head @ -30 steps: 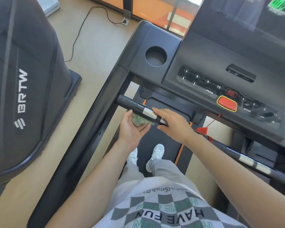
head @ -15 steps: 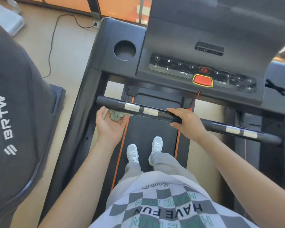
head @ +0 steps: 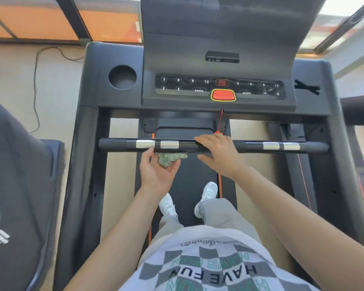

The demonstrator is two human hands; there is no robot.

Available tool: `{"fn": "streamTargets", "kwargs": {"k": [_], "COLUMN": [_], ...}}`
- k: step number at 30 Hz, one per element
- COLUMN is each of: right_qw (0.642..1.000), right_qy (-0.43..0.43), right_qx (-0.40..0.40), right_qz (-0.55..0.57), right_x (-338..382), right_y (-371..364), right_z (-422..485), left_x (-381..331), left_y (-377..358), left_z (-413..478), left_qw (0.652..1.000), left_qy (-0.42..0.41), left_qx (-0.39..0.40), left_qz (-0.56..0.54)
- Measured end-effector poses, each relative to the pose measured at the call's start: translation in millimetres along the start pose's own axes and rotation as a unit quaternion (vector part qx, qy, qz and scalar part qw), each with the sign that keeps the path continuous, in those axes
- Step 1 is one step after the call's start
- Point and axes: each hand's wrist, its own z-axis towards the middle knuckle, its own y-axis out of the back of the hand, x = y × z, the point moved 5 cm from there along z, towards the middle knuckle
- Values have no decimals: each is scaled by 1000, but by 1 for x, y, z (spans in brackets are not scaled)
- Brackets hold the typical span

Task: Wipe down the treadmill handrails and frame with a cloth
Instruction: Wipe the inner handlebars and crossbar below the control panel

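Your left hand [head: 158,175] is turned palm up beneath the black horizontal handrail bar [head: 212,146], its fingers cupped around a crumpled pale green cloth [head: 169,158] that it presses up against the underside of the bar. The cloth sits just under the bar, bunched between your palm and the rail, right below the second of two silver grip plates [head: 169,144] on that side. Your right hand [head: 218,156] lies just to the right of the cloth and wraps over the top of the same bar, fingers curled forward across it and thumb tucked underneath, gripping the rail. Further right of that hand, the bar carries another pair of silver grip plates [head: 280,146] before it ends near the dark upright of the treadmill frame [head: 334,164]. Beyond your hands lies the dark grey control console [head: 218,89] with its red oval stop button [head: 223,95], and a thin red safety cord [head: 220,120] hangs from it down to a point just past your right knuckles. Off to the far side of your left hand, a round cup holder [head: 122,77] is sunk into the console. Below your hands, your white sneakers [head: 206,196] stand on the black running belt [head: 187,175].
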Motion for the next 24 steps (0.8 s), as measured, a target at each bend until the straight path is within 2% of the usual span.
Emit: {"fn": "streamTargets", "kwargs": {"k": [5, 8, 11, 16, 20, 24], "right_qw": [992, 986, 983, 987, 986, 986], "right_qy": [-74, -126, -158, -143, -136, -124], "right_qx": [-100, -97, -67, -66, -95, -106], "right_qz": [-12, -40, -65, -45, -33, -27], "right_x": [-48, -94, -138, -160, -163, -164], "right_y": [26, 36, 39, 32, 30, 29], "right_z": [-37, -52, -63, -67, -68, -67], "left_x": [-14, 6, 45, 104, 106, 82], "left_y": [8, -7, -37, -73, -77, -58], "left_z": [3, 3, 3, 7, 7, 2], "left_qw": [997, 994, 996, 999, 998, 990], "left_qy": [-51, -67, -49, -13, -19, -95], "left_qx": [-36, -58, -60, -53, -58, -99], "left_qz": [-44, -57, -38, -4, -5, -18]}}
